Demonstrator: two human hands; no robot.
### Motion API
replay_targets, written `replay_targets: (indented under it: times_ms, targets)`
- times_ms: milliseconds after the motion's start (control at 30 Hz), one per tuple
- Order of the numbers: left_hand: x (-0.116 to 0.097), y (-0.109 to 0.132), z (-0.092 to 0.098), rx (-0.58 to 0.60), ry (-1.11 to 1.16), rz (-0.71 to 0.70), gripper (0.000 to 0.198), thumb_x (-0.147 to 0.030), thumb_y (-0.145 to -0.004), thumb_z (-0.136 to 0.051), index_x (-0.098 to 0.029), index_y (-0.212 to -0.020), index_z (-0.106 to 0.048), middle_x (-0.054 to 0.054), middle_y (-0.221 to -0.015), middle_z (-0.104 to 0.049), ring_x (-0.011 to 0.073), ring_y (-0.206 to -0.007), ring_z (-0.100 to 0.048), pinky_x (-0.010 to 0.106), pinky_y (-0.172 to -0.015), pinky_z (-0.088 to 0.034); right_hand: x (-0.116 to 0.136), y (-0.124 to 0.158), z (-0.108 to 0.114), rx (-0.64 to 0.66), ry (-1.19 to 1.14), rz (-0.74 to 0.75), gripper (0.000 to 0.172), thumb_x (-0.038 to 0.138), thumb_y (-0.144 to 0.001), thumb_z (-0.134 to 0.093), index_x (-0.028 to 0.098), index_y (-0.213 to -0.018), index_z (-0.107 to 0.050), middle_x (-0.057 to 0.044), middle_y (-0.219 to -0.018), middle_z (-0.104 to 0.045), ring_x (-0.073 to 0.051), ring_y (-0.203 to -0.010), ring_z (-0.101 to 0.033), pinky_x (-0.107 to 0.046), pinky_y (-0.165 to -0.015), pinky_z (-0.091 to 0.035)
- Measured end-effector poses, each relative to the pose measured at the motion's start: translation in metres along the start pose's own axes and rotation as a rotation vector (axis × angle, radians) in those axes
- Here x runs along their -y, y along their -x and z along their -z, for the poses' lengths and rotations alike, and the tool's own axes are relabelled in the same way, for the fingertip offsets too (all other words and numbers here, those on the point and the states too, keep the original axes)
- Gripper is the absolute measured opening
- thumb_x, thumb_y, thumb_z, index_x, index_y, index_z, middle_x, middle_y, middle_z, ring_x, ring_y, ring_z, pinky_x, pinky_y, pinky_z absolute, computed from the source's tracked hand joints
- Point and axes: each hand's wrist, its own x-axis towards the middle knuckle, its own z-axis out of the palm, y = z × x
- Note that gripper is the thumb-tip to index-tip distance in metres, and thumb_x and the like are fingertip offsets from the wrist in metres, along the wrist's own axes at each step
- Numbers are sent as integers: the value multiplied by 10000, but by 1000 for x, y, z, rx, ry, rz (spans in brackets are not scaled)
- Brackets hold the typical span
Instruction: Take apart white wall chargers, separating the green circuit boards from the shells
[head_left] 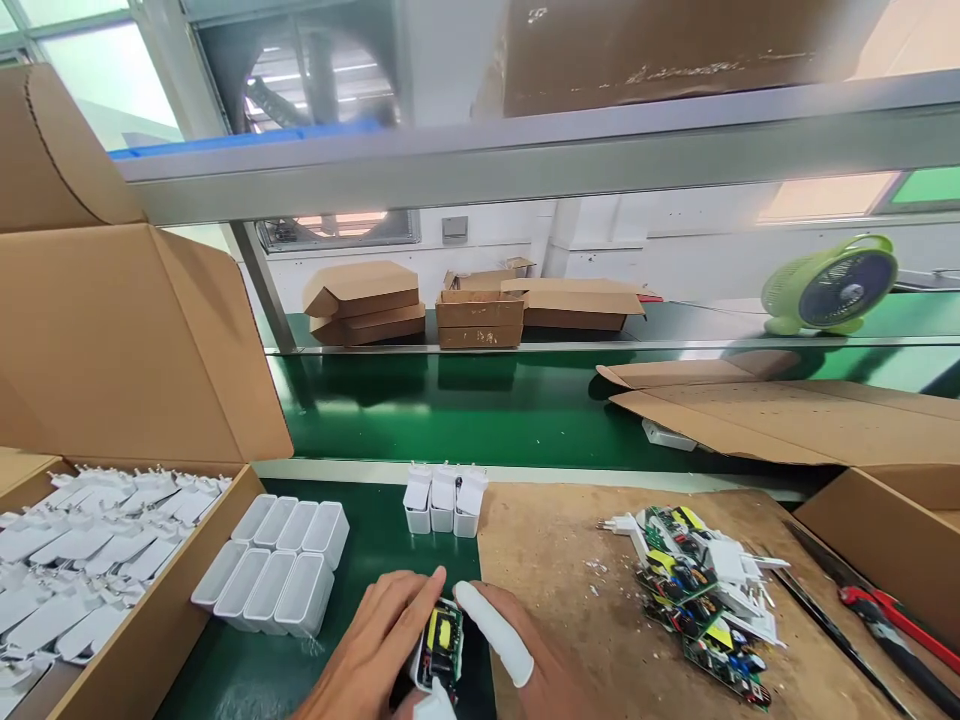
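Note:
Near the bottom centre, my left hand (379, 640) is closed around the left side of a small circuit board (442, 640) with a yellow-wrapped part, set in a white plastic case. My right hand (540, 655) curls along its right side, with a white finger cover (496, 630) on one finger. Another white-covered fingertip presses at the board's near end. The palms and the underside of the case are hidden. Just beyond the hands stand three white cases (442, 500) with white pieces in them. To their left, several open white cases (274, 565) sit in rows.
At left is a cardboard box (161, 590) of white parts. On the brown board (555, 560) lies a pile of circuit boards (697, 590), beside a black rod (840, 640) and red-black cutters (900, 630). An open carton (892, 530) stands right; a shelf beam (525, 160) crosses above.

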Motion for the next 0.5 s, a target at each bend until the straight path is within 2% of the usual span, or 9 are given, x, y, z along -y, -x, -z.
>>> replay_targets:
  times_ms: [67,167,233,333,500]
  targets:
    - [2,1,-3,-53,-65,31,823,-104,-950,-570,-316,-1675,-242,133,-1457,-596,324,-1344,-559,496,-1120,-514,-5,3,-3,-19,0,-15,759,235,-886,-719,298,-1591,-443,-123,-1496,-631,-320,-1297,-672,-400,-1119,-551]
    - [5,2,-6,-111,-124,60,727,-68,-928,-587,-286,-1595,-395,122,-1421,-626,316,-1332,-555,496,-1142,-507,-5,3,-2,-63,-14,-57,567,195,-972,-598,308,-1523,-526,-91,-1438,-684,-267,-1263,-698,-371,-1109,-559]
    - [7,3,-8,-143,-148,48,637,-69,-922,-599,-259,-1520,-486,129,-1387,-646,317,-1309,-568,486,-1130,-521,-1,1,2,-63,-30,-21,581,188,-964,-610,300,-1526,-517,-93,-1445,-677,-263,-1284,-683,-379,-1123,-550]
    - [10,5,-10,-180,-183,30,590,-69,-908,-574,-243,-1471,-540,140,-1356,-665,332,-1277,-589,487,-1098,-541,4,-2,4,-66,-55,30,653,123,-913,-619,296,-1531,-501,-93,-1440,-677,-265,-1296,-673,-393,-1131,-545]
    - [17,12,-13,-192,-268,61,549,-133,-920,-606,-288,-1446,-585,132,-1350,-673,367,-1260,-602,495,-1059,-560,-8,-2,-15,-62,15,-18,742,98,-827,-701,310,-1513,-512,-79,-1450,-674,-263,-1291,-678,-358,-1112,-558]
